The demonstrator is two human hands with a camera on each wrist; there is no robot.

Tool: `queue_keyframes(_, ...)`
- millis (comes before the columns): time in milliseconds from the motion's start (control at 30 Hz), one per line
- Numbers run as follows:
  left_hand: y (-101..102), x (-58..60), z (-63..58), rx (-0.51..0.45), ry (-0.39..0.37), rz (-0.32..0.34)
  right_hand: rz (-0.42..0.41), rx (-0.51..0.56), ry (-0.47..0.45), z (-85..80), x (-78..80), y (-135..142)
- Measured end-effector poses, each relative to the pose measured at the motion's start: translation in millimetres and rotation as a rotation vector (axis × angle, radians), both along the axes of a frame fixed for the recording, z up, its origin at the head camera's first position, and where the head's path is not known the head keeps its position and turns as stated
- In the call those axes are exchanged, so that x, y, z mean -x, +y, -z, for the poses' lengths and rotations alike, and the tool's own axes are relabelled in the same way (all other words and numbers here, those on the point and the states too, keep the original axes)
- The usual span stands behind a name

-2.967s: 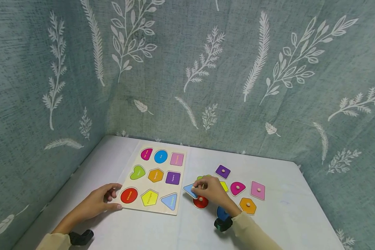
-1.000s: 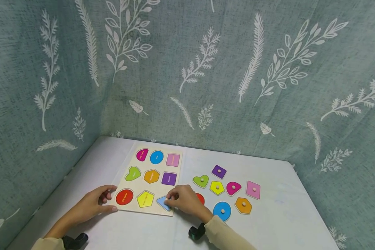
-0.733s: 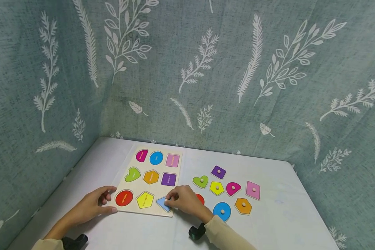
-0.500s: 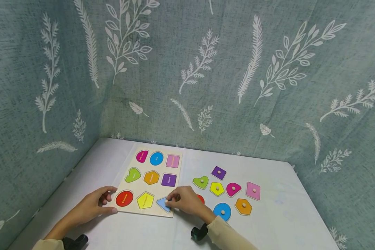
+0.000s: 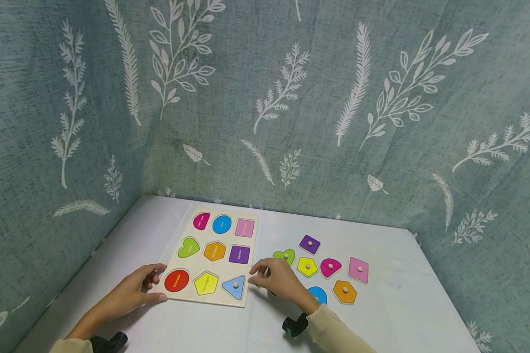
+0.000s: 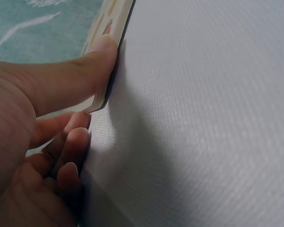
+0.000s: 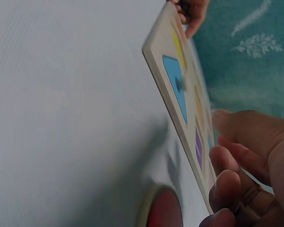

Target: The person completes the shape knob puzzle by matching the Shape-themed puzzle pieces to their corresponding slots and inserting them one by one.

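A wooden shape puzzle board (image 5: 225, 269) with printed, labelled shapes lies on the left of the table. My left hand (image 5: 130, 293) holds its near left corner, thumb along the front edge and fingers by the left side. The light blue triangle piece (image 5: 231, 289) sits in the triangle place at the near right corner, knob up. Just right of it is my right hand (image 5: 279, 280), fingers loosely curled and holding nothing. A red piece (image 7: 165, 210) shows below that hand in the right wrist view; the hand hides it in the head view.
Loose knobbed pieces lie right of the board: green heart (image 5: 282, 255), purple square (image 5: 309, 244), yellow pentagon (image 5: 304, 270), magenta half round (image 5: 328, 272), pink rectangle (image 5: 358, 277), orange hexagon (image 5: 344, 297), and blue piece (image 5: 320, 294), partly behind the right wrist. Patterned cloth (image 5: 318, 166) stands behind.
My right hand carried the triangle piece left from among the loose pieces onto the board, then let go and drew back right. The left hand stays at the board's corner.
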State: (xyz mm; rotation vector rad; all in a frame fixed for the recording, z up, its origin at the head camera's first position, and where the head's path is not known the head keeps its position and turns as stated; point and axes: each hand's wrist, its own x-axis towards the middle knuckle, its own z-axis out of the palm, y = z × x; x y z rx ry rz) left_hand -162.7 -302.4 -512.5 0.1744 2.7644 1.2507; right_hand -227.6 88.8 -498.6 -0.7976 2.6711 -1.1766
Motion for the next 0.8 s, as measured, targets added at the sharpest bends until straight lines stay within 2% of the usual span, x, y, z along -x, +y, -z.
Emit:
queue_keyframes(200, 1, -0.7, 0.3, 0.022, -0.026, -0.038, 0.023, 0.020, 0.039, -1.7, 3.5, 19)
queue_keyframes(533, 1, 0.7, 2.6, 0.034, -0.023, -0.050, 0.036, 0.041, 0.019, 0.3, 5.2, 50)
queue_keyframes(800, 2, 1.9, 3.7, 0.040, -0.040, -0.081, 0.089, 0.038, 0.017, 2.8, 7.5, 75)
